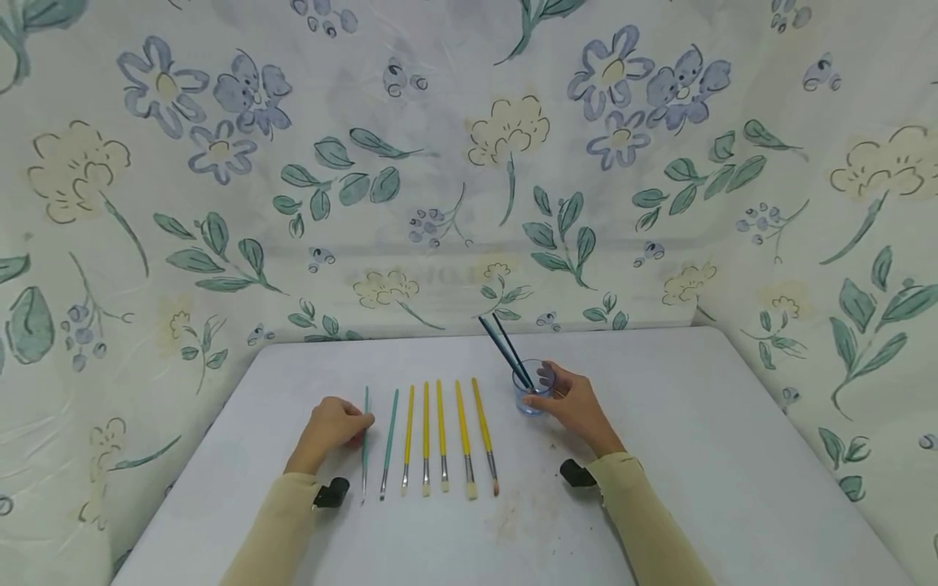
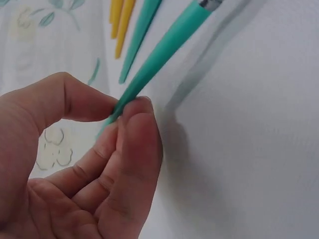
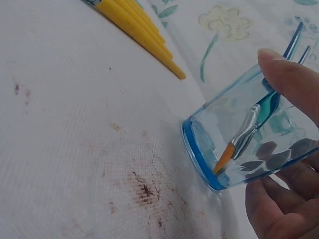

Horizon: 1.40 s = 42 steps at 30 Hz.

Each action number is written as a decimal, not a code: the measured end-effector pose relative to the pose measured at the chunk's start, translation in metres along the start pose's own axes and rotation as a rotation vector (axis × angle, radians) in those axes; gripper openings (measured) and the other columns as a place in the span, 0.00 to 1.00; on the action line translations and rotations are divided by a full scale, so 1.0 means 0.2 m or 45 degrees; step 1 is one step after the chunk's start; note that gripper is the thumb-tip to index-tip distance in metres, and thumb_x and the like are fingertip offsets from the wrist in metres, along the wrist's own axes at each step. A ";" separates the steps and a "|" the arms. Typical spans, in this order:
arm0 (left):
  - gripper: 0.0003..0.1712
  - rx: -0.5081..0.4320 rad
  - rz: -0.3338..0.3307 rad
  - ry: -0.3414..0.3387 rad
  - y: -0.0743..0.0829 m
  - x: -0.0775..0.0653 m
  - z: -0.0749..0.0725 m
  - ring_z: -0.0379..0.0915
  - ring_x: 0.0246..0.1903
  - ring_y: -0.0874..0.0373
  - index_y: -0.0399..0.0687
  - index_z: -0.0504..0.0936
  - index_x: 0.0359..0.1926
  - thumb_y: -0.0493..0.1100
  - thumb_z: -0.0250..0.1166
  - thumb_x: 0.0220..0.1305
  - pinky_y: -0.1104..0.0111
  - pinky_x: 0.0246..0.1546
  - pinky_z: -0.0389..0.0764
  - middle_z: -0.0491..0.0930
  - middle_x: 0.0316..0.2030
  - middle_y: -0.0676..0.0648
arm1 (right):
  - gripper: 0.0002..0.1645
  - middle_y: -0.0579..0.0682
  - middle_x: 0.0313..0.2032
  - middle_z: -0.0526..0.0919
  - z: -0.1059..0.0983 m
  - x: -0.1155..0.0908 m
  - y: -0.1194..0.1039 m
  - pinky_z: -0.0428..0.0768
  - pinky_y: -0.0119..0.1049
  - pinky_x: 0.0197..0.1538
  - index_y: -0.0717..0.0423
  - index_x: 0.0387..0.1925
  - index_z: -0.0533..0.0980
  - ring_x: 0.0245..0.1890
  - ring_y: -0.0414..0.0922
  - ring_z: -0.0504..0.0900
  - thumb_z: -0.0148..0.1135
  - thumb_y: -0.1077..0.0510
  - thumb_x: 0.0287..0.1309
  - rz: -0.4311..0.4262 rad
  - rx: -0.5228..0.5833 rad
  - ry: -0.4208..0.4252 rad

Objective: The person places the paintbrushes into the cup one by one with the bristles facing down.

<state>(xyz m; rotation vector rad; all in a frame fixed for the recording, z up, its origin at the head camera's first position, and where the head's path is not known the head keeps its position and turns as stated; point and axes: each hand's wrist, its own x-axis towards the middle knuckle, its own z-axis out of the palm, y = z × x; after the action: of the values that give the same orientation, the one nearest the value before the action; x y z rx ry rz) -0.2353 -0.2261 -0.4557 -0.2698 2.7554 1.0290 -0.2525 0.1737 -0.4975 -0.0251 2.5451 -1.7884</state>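
Observation:
My left hand (image 1: 335, 427) pinches a thin green paintbrush (image 2: 164, 52) between thumb and forefinger, partway along its handle. That brush is the leftmost of a row, its bristles toward me. A second green paintbrush (image 1: 390, 443) lies just right of it, followed by several yellow paintbrushes (image 1: 440, 431). My right hand (image 1: 575, 403) grips a clear bluish glass (image 3: 219, 124), thumb on the near side and fingers round the far side. Two dark-handled paintbrushes (image 1: 507, 352) lean in the glass, bristles down; one has an orange tip (image 3: 225, 158).
The white tabletop (image 1: 733, 439) carries brownish smudges (image 3: 144, 189) near the right hand. A floral sheet (image 1: 469, 195) hangs behind and at both sides of the table. Black wrist mounts (image 1: 333, 492) sit at both sleeve cuffs.

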 end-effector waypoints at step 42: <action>0.21 -0.885 0.046 0.057 0.29 -0.01 -0.02 0.86 0.32 0.65 0.29 0.75 0.58 0.38 0.61 0.70 0.73 0.40 0.90 0.84 0.36 0.49 | 0.54 0.55 0.70 0.77 0.00 -0.01 -0.01 0.71 0.52 0.76 0.53 0.76 0.65 0.74 0.56 0.72 0.81 0.47 0.52 -0.006 -0.014 -0.006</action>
<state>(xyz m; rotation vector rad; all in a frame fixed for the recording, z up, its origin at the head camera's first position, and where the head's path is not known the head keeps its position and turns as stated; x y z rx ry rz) -0.2466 -0.1855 -0.4147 -0.3343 2.3373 1.9780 -0.2501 0.1733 -0.4955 -0.0350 2.5540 -1.7738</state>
